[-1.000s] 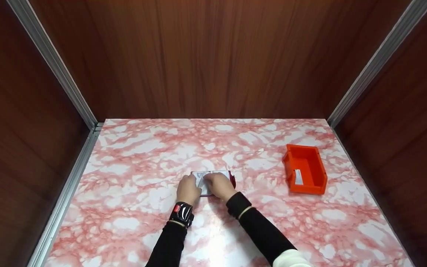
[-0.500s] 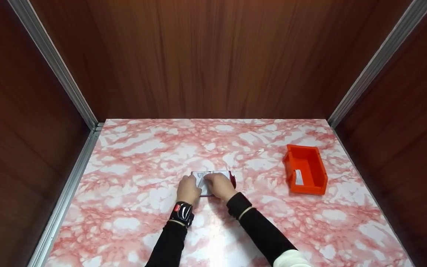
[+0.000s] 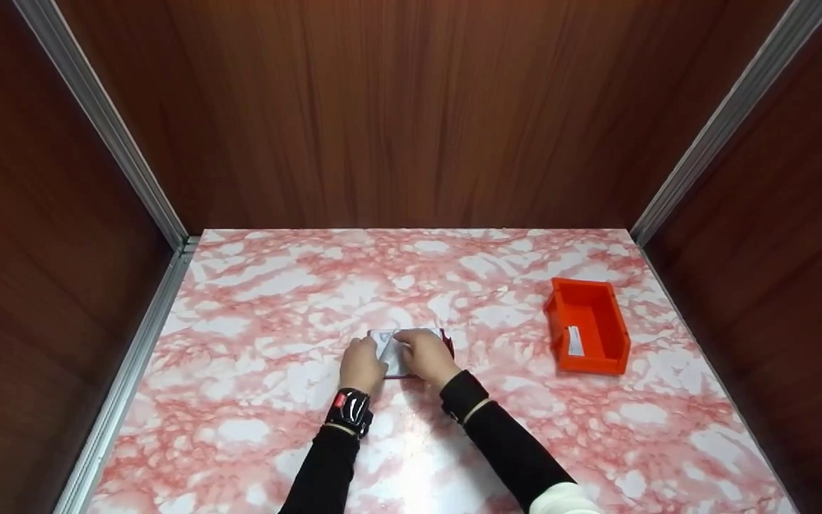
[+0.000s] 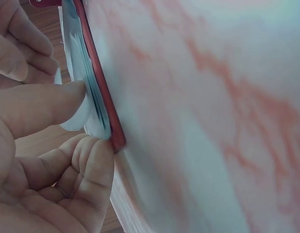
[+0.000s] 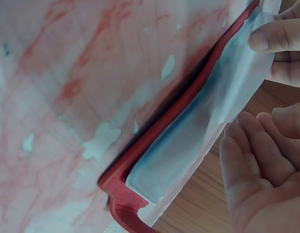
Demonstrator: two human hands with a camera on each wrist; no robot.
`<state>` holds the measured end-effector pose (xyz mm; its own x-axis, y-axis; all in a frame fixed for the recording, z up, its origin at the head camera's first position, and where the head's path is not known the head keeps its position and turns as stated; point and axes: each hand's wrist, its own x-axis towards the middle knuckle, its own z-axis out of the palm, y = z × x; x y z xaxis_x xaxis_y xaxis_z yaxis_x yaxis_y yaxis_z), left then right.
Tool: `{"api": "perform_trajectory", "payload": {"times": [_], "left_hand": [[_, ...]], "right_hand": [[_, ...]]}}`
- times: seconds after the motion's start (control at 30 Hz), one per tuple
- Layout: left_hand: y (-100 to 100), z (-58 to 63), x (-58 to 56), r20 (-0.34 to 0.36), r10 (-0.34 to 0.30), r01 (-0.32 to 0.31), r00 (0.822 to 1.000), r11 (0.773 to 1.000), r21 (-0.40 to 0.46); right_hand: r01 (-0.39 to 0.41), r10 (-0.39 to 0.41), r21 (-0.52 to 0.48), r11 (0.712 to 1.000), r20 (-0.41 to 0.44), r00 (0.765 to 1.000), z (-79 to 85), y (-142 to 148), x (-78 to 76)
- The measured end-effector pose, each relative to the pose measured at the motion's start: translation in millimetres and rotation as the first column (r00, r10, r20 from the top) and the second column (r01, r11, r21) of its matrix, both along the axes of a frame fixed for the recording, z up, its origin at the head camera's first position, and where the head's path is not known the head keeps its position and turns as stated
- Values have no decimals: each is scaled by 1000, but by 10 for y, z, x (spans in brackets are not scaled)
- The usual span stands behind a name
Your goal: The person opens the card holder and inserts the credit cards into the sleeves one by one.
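A small red-covered card holder (image 3: 394,367) with translucent plastic sleeves lies spread open on the tabletop, under both hands. In the left wrist view, the left hand (image 4: 48,141) grips its near edge, the thumb on the loose sleeves (image 4: 84,107) and curled fingers by the red cover (image 4: 104,77). The right hand (image 5: 271,150) is over the right half. Its fingertips touch a sleeve's edge (image 5: 227,114) in the right wrist view, while its thumb stands apart from them. A red strap (image 5: 128,213) sticks out at the holder's right end. Whether cards fill the sleeves, I cannot tell.
An orange plastic bin (image 3: 618,339) with a white label inside stands at the right of the pink-and-white marbled table (image 3: 275,285). Dark wood panels (image 3: 411,114) with metal corner rails enclose the left, back and right sides.
The right hand has shifted slightly and its index finger reaches further out over the sleeves. The left hand, the card holder's place and the bin look the same.
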<state>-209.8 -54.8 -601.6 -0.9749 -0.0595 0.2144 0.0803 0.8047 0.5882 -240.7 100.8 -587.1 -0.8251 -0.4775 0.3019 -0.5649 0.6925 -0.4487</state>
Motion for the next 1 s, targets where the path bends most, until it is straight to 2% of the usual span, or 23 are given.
{"api": "perform_trajectory", "payload": {"times": [0.5, 0.87, 1.0], "left_hand": [[-12, -47, -17, -1, -14, 13, 1000, 1000, -25], [-23, -60, -34, 13, -11, 11, 1000, 1000, -11], [-37, -57, -28, 3, -16, 16, 1000, 1000, -2]], "right_hand": [[12, -15, -81, 997, -37, 999, 108, 134, 16], [55, -55, -114, 992, 0, 998, 189, 414, 28], [73, -75, -142, 987, -15, 997, 232, 538, 25]]}}
